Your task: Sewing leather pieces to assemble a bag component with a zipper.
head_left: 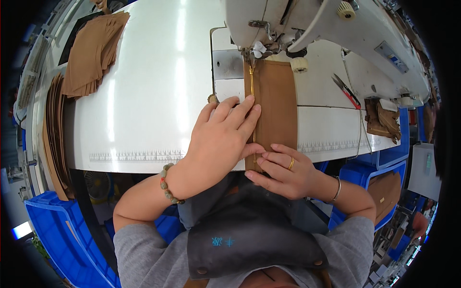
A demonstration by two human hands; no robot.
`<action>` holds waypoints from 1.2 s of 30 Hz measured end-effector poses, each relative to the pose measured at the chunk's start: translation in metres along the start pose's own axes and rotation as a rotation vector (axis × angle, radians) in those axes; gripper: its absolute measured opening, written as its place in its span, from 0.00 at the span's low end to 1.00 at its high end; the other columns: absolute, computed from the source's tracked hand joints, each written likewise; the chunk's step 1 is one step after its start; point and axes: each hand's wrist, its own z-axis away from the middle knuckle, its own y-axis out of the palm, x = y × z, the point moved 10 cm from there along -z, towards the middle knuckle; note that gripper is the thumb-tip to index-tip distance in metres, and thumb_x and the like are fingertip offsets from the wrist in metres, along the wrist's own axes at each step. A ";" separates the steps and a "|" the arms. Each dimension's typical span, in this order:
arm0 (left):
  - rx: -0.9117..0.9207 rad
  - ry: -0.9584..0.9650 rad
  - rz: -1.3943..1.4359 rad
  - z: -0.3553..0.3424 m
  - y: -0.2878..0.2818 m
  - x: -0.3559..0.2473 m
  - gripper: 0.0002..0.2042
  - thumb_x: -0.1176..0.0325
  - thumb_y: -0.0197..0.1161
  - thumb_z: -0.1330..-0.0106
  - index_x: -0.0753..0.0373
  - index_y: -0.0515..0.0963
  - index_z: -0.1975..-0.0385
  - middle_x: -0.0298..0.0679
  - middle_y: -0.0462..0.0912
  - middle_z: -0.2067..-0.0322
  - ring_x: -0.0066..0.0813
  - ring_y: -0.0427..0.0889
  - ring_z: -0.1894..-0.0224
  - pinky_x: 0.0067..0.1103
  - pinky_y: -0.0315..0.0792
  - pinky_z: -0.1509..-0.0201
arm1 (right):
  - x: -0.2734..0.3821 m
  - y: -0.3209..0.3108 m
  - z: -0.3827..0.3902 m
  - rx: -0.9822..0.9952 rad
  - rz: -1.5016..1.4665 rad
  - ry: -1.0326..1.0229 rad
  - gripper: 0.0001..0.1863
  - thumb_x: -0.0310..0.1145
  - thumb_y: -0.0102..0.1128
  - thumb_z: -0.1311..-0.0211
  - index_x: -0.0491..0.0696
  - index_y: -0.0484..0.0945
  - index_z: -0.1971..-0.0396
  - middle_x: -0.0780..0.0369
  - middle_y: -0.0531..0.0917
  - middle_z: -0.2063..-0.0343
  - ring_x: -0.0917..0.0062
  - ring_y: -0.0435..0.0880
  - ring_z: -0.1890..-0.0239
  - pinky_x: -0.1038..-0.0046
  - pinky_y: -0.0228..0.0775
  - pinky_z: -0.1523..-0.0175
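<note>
A brown fabric piece with a gold-toothed zipper along its left side lies on the white sewing table. Its far end is under the needle area of the sewing machine. My left hand rests on the zipper side with its fingers stretched out, pressing the cloth; its thumb reaches toward my other hand. At the near table edge, my right hand has its fingers closed on the near end of the fabric, beside the zipper's lower end. The exact pinch is partly hidden by the fingers.
Stacked brown fabric pieces lie at the far left, and more pieces hang over the left edge. Thread snips with red handles and brown scraps lie at right. Blue bins stand below the table.
</note>
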 end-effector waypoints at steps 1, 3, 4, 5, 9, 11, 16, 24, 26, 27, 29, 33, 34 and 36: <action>-0.002 -0.002 0.002 0.001 0.001 0.000 0.36 0.49 0.73 0.43 0.62 0.77 0.36 0.38 0.76 0.33 0.42 0.74 0.34 0.37 0.69 0.32 | -0.009 -0.004 -0.002 -0.003 -0.191 0.053 0.13 0.36 0.68 0.39 0.50 0.87 0.55 0.63 0.84 0.61 0.70 0.86 0.57 0.63 0.81 0.43; 0.000 -0.003 0.000 0.003 0.002 0.002 0.37 0.48 0.72 0.44 0.61 0.77 0.36 0.38 0.76 0.33 0.42 0.74 0.34 0.37 0.69 0.32 | -0.027 -0.010 -0.009 -0.012 -0.383 0.106 0.13 0.38 0.69 0.39 0.50 0.87 0.57 0.63 0.84 0.62 0.68 0.86 0.59 0.62 0.81 0.43; 0.008 -0.005 0.001 0.003 0.003 0.002 0.37 0.47 0.72 0.44 0.61 0.78 0.36 0.38 0.76 0.33 0.42 0.74 0.34 0.38 0.68 0.32 | -0.045 -0.012 -0.013 -0.033 -0.345 0.150 0.13 0.39 0.70 0.38 0.49 0.86 0.58 0.63 0.83 0.61 0.67 0.85 0.58 0.63 0.81 0.44; 0.014 -0.005 0.001 0.003 0.003 0.003 0.38 0.45 0.72 0.45 0.60 0.78 0.36 0.38 0.76 0.33 0.42 0.74 0.34 0.38 0.68 0.31 | -0.065 -0.014 -0.018 -0.055 -0.305 0.193 0.13 0.41 0.71 0.38 0.49 0.85 0.58 0.63 0.82 0.60 0.66 0.84 0.57 0.63 0.80 0.45; 0.040 0.000 -0.028 0.002 0.006 0.002 0.39 0.43 0.72 0.46 0.59 0.78 0.36 0.38 0.76 0.33 0.43 0.74 0.34 0.39 0.67 0.31 | -0.123 0.018 -0.036 0.054 -0.131 0.288 0.20 0.43 0.68 0.34 0.49 0.83 0.47 0.58 0.81 0.47 0.61 0.82 0.50 0.64 0.78 0.45; 0.014 0.000 -0.029 0.002 0.003 0.002 0.39 0.41 0.71 0.47 0.58 0.78 0.36 0.38 0.76 0.33 0.44 0.74 0.34 0.40 0.67 0.31 | -0.135 0.031 -0.036 0.076 -0.116 0.340 0.22 0.44 0.68 0.34 0.50 0.82 0.44 0.57 0.80 0.42 0.60 0.82 0.48 0.63 0.77 0.44; -0.141 0.035 0.138 0.009 -0.008 -0.003 0.29 0.53 0.77 0.50 0.59 0.85 0.48 0.39 0.81 0.42 0.43 0.78 0.41 0.38 0.71 0.36 | -0.130 0.037 -0.029 0.108 -0.082 0.293 0.30 0.49 0.68 0.36 0.50 0.80 0.38 0.54 0.74 0.31 0.55 0.78 0.35 0.57 0.72 0.36; -0.306 -0.210 -0.096 0.085 -0.062 0.088 0.20 0.61 0.78 0.43 0.58 0.87 0.50 0.40 0.86 0.49 0.46 0.83 0.45 0.38 0.76 0.39 | -0.126 0.033 -0.035 0.186 -0.074 0.304 0.41 0.57 0.73 0.47 0.50 0.79 0.35 0.53 0.71 0.28 0.57 0.69 0.26 0.53 0.66 0.31; -0.382 -0.362 -0.388 0.128 -0.103 0.146 0.14 0.70 0.75 0.40 0.61 0.87 0.54 0.41 0.88 0.52 0.45 0.84 0.47 0.36 0.77 0.41 | -0.130 0.036 -0.032 0.214 -0.048 0.350 0.42 0.58 0.72 0.47 0.50 0.79 0.35 0.54 0.71 0.28 0.57 0.69 0.25 0.54 0.62 0.30; -0.458 -0.494 -0.396 0.155 -0.129 0.181 0.12 0.72 0.73 0.37 0.62 0.87 0.55 0.41 0.88 0.52 0.43 0.85 0.48 0.34 0.77 0.42 | -0.129 0.037 -0.031 0.216 -0.043 0.341 0.42 0.58 0.72 0.47 0.50 0.79 0.35 0.54 0.71 0.28 0.57 0.69 0.25 0.54 0.62 0.30; -0.513 -0.639 -0.677 0.209 -0.185 0.230 0.10 0.63 0.68 0.29 0.61 0.87 0.55 0.41 0.89 0.52 0.43 0.84 0.48 0.33 0.78 0.42 | -0.131 0.037 -0.028 0.215 -0.027 0.346 0.42 0.59 0.72 0.47 0.50 0.79 0.34 0.55 0.71 0.27 0.58 0.68 0.25 0.55 0.61 0.31; -0.404 -1.016 -0.806 0.296 -0.240 0.305 0.18 0.54 0.65 0.26 0.61 0.87 0.49 0.44 0.90 0.55 0.43 0.87 0.52 0.31 0.78 0.47 | -0.129 0.037 -0.029 0.205 0.007 0.311 0.42 0.60 0.71 0.46 0.50 0.79 0.34 0.55 0.71 0.27 0.58 0.68 0.25 0.55 0.61 0.32; -0.251 -1.254 -0.710 0.323 -0.237 0.329 0.20 0.50 0.65 0.26 0.61 0.87 0.47 0.45 0.91 0.60 0.42 0.89 0.56 0.29 0.79 0.50 | -0.130 0.037 -0.029 0.213 0.003 0.320 0.43 0.60 0.71 0.46 0.50 0.78 0.34 0.55 0.71 0.27 0.58 0.68 0.25 0.54 0.61 0.31; -0.354 -1.197 -0.582 0.334 -0.251 0.332 0.20 0.50 0.67 0.28 0.60 0.87 0.47 0.46 0.91 0.61 0.41 0.90 0.58 0.29 0.80 0.52 | -0.130 0.037 -0.030 0.221 0.002 0.329 0.43 0.60 0.70 0.46 0.51 0.78 0.34 0.55 0.71 0.27 0.58 0.68 0.25 0.54 0.61 0.31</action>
